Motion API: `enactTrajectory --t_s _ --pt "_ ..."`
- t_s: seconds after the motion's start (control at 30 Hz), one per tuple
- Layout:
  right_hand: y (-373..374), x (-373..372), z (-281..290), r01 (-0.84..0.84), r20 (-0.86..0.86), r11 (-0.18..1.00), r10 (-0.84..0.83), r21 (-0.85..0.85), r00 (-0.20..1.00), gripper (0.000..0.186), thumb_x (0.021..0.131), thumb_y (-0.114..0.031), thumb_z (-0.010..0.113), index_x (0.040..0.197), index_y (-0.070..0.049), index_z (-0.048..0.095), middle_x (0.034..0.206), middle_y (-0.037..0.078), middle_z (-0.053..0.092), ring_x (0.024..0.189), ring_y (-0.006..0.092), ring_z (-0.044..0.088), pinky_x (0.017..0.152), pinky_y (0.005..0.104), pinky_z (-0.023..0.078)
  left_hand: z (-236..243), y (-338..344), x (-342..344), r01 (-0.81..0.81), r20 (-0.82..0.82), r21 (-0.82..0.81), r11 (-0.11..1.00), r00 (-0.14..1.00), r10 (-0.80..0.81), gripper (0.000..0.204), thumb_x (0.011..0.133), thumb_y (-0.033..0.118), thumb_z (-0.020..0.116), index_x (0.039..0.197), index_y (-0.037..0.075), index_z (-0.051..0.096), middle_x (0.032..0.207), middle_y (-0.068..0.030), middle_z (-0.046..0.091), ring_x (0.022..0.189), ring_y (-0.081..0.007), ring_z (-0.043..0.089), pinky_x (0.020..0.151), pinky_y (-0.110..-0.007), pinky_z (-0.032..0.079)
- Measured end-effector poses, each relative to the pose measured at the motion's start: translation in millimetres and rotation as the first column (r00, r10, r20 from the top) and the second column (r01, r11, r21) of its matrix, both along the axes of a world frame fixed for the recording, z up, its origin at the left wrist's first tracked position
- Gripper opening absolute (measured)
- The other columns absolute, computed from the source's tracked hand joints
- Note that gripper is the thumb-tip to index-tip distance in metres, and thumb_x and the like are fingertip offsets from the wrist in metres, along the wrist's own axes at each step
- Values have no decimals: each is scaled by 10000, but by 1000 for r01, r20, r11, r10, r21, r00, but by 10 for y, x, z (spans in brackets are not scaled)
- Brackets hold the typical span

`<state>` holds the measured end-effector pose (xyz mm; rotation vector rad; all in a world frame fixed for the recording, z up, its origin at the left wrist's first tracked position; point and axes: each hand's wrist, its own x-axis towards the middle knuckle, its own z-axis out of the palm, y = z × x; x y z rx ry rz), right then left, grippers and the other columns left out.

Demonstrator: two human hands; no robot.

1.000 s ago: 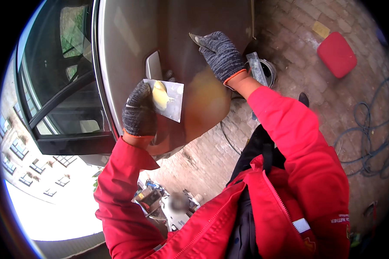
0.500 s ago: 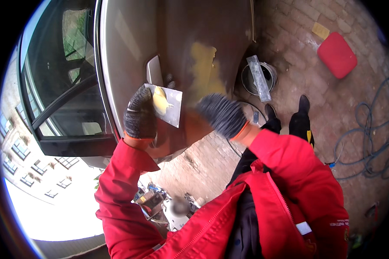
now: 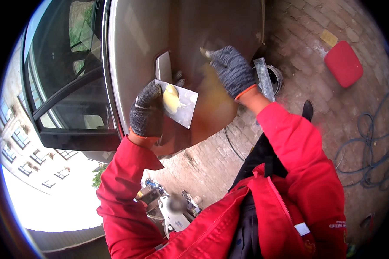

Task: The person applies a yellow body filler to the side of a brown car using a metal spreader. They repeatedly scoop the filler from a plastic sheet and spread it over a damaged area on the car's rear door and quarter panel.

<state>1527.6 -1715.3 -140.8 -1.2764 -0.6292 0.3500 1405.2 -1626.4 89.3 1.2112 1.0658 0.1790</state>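
My left hand point(image 3: 146, 110), in a dark knit glove, grips a square metal putty plate point(image 3: 186, 100) by its corner. A smear of yellow putty point(image 3: 172, 99) lies on the plate. My right hand point(image 3: 233, 71), gloved too, is closed at the brown car door point(image 3: 190, 26). From its fingers pokes the putty-coloured edge of a thin spreader point(image 3: 205, 53); the rest of it is hidden by the glove. Below that hand, a yellow putty patch point(image 3: 212, 84) covers part of the door panel. The door handle point(image 3: 163, 69) is just above the plate.
Right of the door stands a bucket point(image 3: 275, 80) with a long metal strip point(image 3: 263, 80) across it. A red stool point(image 3: 343, 64), a yellow block point(image 3: 329, 38) and a coiled hose point(image 3: 367, 142) are on the brick ground. Assorted gear point(image 3: 173, 211) stands at lower left.
My right hand has moved up along the door, from below the putty patch to its upper part. The left hand still holds the plate. The view has shifted slightly.
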Motion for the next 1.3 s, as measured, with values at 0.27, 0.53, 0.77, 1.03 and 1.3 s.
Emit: enactTrajectory --t_s 0.27,0.53,0.77,1.03,1.3 --pt "-550 -838 517 -98 141 985 119 -142 983 294 903 -86 592 1166 -129 717 1035 131 684 999 324 626 901 432 506 -43 6 29 -69 -21 -4 998 997 69 218 960 228 603 1049 43 676 1024 -75 697 1006 -214 636 998 -367 450" --pt "-256 -107 -66 47 -385 978 36 204 922 260 909 -75 665 1164 -82 715 1106 125 692 1047 293 656 930 352 513 -26 61 -102 -34 26 -41 999 999 35 207 966 202 617 1119 77 677 1082 -65 704 1047 -226 642 999 -375 475" --pt "153 374 -200 80 11 996 -80 27 997 244 907 -102 669 1144 -69 720 1050 133 682 960 339 636 894 380 523 12 -32 85 73 5 -26 997 997 -73 237 983 219 601 1152 69 673 1086 -63 702 1032 -221 649 969 -365 494" --pt "-299 -702 142 25 312 997 -1 -73 950 425 863 -114 551 1266 -173 673 1126 73 682 1012 282 624 923 447 497 34 92 -61 -93 -60 -55 994 994 90 249 974 258 602 1068 41 677 1094 -112 698 1083 -255 632 1029 -402 452" --pt "-917 -1413 90 -269 334 946 316 -182 888 280 917 -136 573 1159 -66 694 1159 118 673 1066 275 641 966 397 507 -7 163 -113 -22 -29 -95 995 999 19 264 983 232 594 1173 58 651 1074 -72 691 1004 -219 657 928 -352 517"
